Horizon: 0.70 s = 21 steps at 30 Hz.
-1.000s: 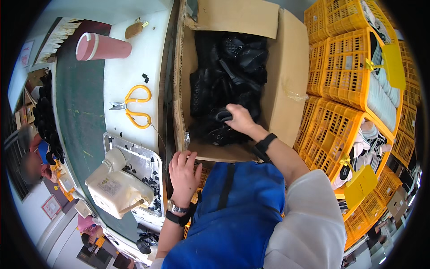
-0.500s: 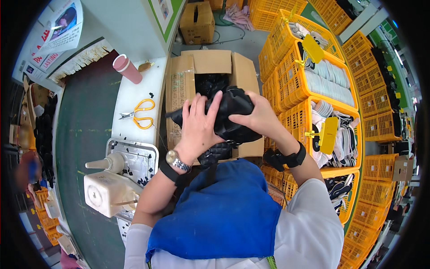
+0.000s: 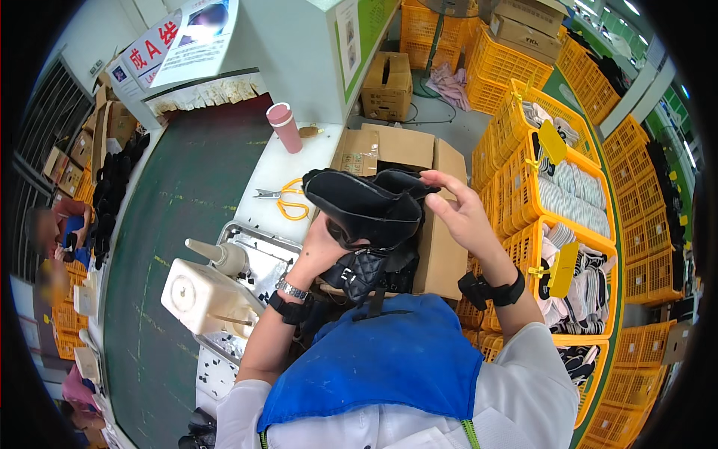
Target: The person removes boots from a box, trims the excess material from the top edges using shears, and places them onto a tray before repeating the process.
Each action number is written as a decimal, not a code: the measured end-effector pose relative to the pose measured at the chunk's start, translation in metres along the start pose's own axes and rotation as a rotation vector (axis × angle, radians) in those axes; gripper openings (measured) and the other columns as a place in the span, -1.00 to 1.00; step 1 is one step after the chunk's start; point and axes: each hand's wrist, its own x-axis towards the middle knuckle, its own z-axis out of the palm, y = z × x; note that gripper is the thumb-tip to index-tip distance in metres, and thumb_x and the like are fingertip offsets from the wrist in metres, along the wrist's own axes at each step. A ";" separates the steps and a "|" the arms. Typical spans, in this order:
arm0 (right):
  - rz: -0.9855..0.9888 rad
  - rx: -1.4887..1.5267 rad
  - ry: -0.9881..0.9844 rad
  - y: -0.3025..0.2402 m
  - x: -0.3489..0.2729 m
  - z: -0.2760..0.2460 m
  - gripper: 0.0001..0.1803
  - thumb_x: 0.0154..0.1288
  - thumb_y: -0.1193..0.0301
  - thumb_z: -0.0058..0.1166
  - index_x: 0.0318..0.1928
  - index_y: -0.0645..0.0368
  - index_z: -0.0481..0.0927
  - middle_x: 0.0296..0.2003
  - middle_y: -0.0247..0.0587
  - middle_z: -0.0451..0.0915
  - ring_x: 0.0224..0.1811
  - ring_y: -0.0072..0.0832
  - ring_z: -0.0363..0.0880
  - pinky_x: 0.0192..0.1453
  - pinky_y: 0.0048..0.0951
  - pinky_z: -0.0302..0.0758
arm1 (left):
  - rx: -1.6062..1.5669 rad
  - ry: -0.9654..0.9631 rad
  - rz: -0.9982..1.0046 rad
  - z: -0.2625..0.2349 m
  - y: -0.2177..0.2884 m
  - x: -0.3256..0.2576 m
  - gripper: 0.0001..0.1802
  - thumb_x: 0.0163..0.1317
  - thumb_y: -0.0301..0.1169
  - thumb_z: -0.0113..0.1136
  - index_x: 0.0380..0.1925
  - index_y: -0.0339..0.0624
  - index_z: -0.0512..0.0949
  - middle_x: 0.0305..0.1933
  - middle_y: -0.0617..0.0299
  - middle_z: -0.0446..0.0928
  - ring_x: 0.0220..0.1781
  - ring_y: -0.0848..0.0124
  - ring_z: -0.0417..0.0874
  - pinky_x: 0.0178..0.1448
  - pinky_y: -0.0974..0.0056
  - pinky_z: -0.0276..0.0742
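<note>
- Green conveyor belt (image 3: 172, 247) ran along my left, beyond a white work ledge.
- Yellow plastic crates (image 3: 512, 194) stood stacked to my right, loaded with pale and dark shoe parts; yellow tags hung on them.
- Open cardboard carton (image 3: 443, 258) sat in front of me, flaps folded out, dark material inside.
- Blue apron (image 3: 374, 367) covered my front, just below the carton.
- Black boot upper (image 3: 359, 202): in my hands above the carton, open mouth tilted upward.
- Black quilted piece (image 3: 363, 277) with a small buckle showed directly beneath it; could not tell whether the two were joined.
- Metal tray (image 3: 262, 234) lay on the ledge at my left, strewn with black scraps.
- White plastic jug (image 3: 196, 299) stood at the tray's near side.
- Left hand (image 3: 323, 251): fingers closed around the underside of the upper, partly hidden by it.
- Right hand (image 3: 467, 217): half open, thumb parted from the fingers, tips at the upper's right edge; could not tell whether they pinched it.
- Pink tumbler (image 3: 285, 131) stood at the ledge's far end.
- Cone-nozzled bottle (image 3: 228, 258) rested at the tray.
- Yellow-handled scissors (image 3: 292, 202) lay on the ledge, left of the upper.
- Metal-banded wristwatch (image 3: 290, 290) was on my left wrist.
</note>
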 end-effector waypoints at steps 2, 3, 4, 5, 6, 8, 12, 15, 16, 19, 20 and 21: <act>-0.004 -0.104 -0.023 0.004 0.004 0.005 -0.57 0.23 0.35 0.11 0.09 0.22 0.44 -0.01 -0.14 0.45 0.07 -0.47 0.41 -0.01 -0.49 0.47 | -0.101 0.007 -0.069 -0.009 -0.001 -0.009 -0.34 -0.17 -0.37 0.50 -0.04 -0.37 0.43 -0.09 0.12 0.57 -0.05 0.38 0.57 0.08 0.30 0.46; -0.003 -0.103 -0.027 0.006 0.008 0.006 -0.57 0.23 0.35 0.11 0.09 0.22 0.44 -0.01 -0.14 0.45 0.07 -0.47 0.41 -0.01 -0.49 0.47 | -0.041 0.016 -0.142 -0.013 -0.001 -0.012 -0.34 -0.14 -0.40 0.48 -0.02 -0.34 0.37 -0.07 0.13 0.53 -0.02 0.40 0.54 0.11 0.33 0.44; -0.041 -0.138 -0.051 0.008 0.013 0.007 -0.57 0.22 0.35 0.12 0.08 0.22 0.45 -0.03 -0.11 0.45 0.01 -0.47 0.45 -0.04 -0.51 0.48 | -0.040 0.020 -0.144 -0.014 -0.003 -0.015 -0.34 -0.14 -0.40 0.48 -0.02 -0.34 0.37 -0.07 0.13 0.53 -0.02 0.40 0.54 0.11 0.33 0.44; -0.079 -0.172 -0.074 0.009 0.016 0.009 -0.58 0.21 0.34 0.13 0.07 0.22 0.46 -0.04 -0.09 0.46 -0.06 -0.46 0.49 -0.08 -0.52 0.48 | -0.158 0.008 -0.189 -0.015 -0.007 -0.017 -0.40 -0.09 -0.44 0.45 -0.04 -0.33 0.39 -0.08 0.15 0.54 -0.03 0.42 0.54 0.10 0.35 0.44; -0.079 -0.171 -0.076 0.008 0.017 0.012 -0.58 0.21 0.34 0.13 0.07 0.22 0.46 -0.04 -0.09 0.46 -0.06 -0.46 0.49 -0.08 -0.52 0.48 | -0.277 -0.006 -0.234 -0.016 -0.009 -0.020 -0.47 -0.05 -0.47 0.41 -0.05 -0.33 0.41 -0.09 0.17 0.54 -0.04 0.45 0.53 0.08 0.36 0.45; 0.065 -0.200 -0.071 0.004 0.018 0.015 -0.61 0.20 0.35 0.14 0.01 0.26 0.49 -0.13 -0.12 0.51 -0.21 -0.50 0.53 -0.10 -0.54 0.47 | -0.439 -0.027 -0.289 -0.015 0.002 -0.023 -0.51 0.01 -0.49 0.36 -0.04 -0.33 0.41 -0.08 0.18 0.54 -0.05 0.46 0.53 0.07 0.37 0.45; -0.022 -0.210 -0.013 0.027 0.023 0.016 -0.65 0.20 0.36 0.15 -0.06 0.30 0.52 -0.22 -0.18 0.54 -0.33 -0.54 0.53 -0.17 -0.55 0.48 | -0.686 -0.058 -0.379 -0.013 -0.004 -0.031 -0.61 0.17 -0.47 0.18 0.01 -0.31 0.41 -0.05 0.23 0.53 -0.07 0.48 0.53 0.05 0.39 0.46; -0.042 -0.041 0.000 0.025 0.022 0.018 -0.70 0.19 0.38 0.16 -0.13 0.31 0.52 -0.29 -0.27 0.54 -0.36 -0.63 0.48 -0.26 -0.58 0.46 | -0.695 -0.008 -0.310 -0.007 -0.018 -0.035 -0.64 0.25 -0.45 0.04 0.05 -0.29 0.39 -0.05 0.25 0.53 -0.08 0.50 0.54 0.01 0.42 0.47; -0.072 -0.064 0.042 0.021 0.019 0.019 -0.72 0.18 0.38 0.17 -0.17 0.32 0.53 -0.35 -0.31 0.53 -0.39 -0.66 0.44 -0.31 -0.59 0.42 | -0.695 -0.016 -0.309 -0.006 -0.017 -0.037 -0.64 0.25 -0.45 0.04 0.05 -0.29 0.39 -0.05 0.25 0.53 -0.08 0.50 0.54 0.01 0.42 0.47; -0.084 -0.199 0.166 0.002 0.011 0.015 -0.75 0.17 0.37 0.18 -0.25 0.32 0.54 -0.48 -0.37 0.50 -0.46 -0.71 0.39 -0.39 -0.61 0.36 | -0.472 -0.246 -0.498 -0.016 -0.012 -0.033 -0.60 0.24 -0.52 -0.10 0.10 -0.27 0.34 -0.01 0.23 0.51 -0.07 0.54 0.53 0.01 0.44 0.45; -0.066 -0.306 0.238 -0.006 0.007 0.014 -0.76 0.16 0.36 0.18 -0.30 0.32 0.55 -0.54 -0.40 0.48 -0.49 -0.72 0.37 -0.41 -0.62 0.32 | -0.473 -0.254 -0.497 -0.014 -0.019 -0.036 -0.60 0.24 -0.52 -0.10 0.10 -0.27 0.34 -0.01 0.23 0.51 -0.07 0.54 0.53 0.01 0.44 0.45; -0.092 -0.286 0.278 -0.012 0.007 0.013 -0.77 0.13 0.37 0.18 -0.36 0.33 0.56 -0.63 -0.43 0.46 -0.55 -0.72 0.35 -0.45 -0.61 0.30 | -0.564 -0.218 -0.496 -0.009 -0.032 -0.040 -0.60 0.23 -0.53 -0.10 0.10 -0.27 0.34 -0.06 0.24 0.52 -0.13 0.55 0.55 -0.04 0.45 0.47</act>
